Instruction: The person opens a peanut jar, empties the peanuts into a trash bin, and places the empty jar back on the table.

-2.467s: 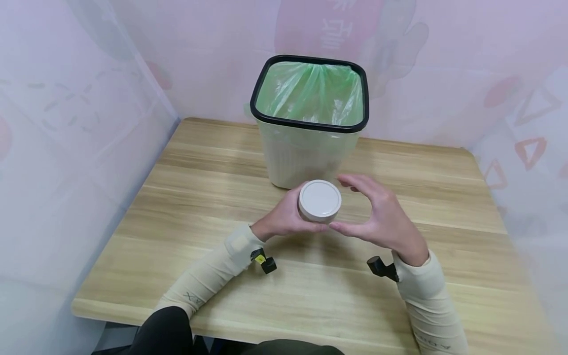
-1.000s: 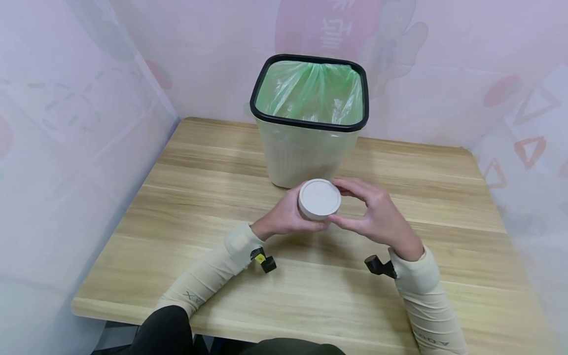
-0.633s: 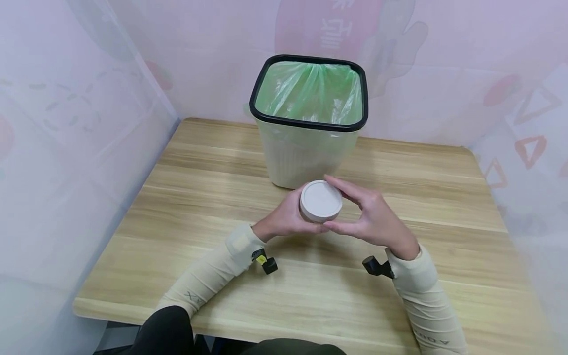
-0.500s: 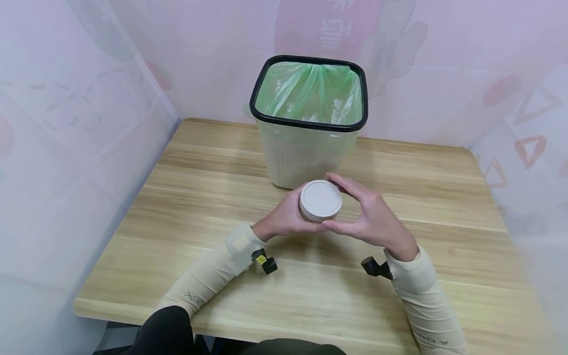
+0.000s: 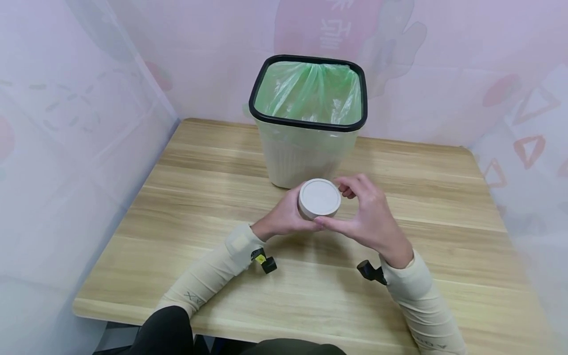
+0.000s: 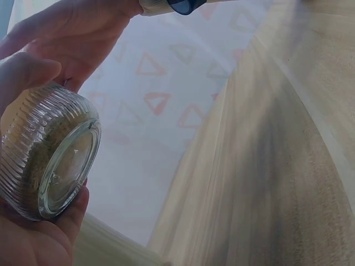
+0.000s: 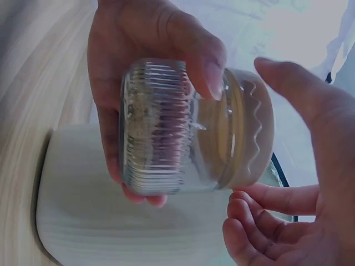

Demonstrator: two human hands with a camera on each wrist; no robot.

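Note:
A ribbed clear glass jar (image 7: 161,127) with a pale, wavy-edged screw lid (image 5: 319,196) is held above the table in front of the bin. My left hand (image 5: 288,214) grips the glass body from the left, its thumb (image 7: 208,75) along the near side. My right hand (image 5: 366,217) is at the lid from the right, thumb at the near rim and curled index finger at the opposite side. In the right wrist view the lid (image 7: 252,130) sits on the jar's mouth between them. The jar's round base (image 6: 69,172) shows in the left wrist view.
A whitish waste bin (image 5: 306,155) with a black rim (image 5: 308,123) and green plastic liner (image 5: 317,91) stands at the back of the wooden table (image 5: 199,172). Pale printed curtains enclose the back and sides.
My right hand has come in to the lid; its thumb has slid left along the near rim while the fingers curled and shifted right. The left hand and jar stay nearly in place.

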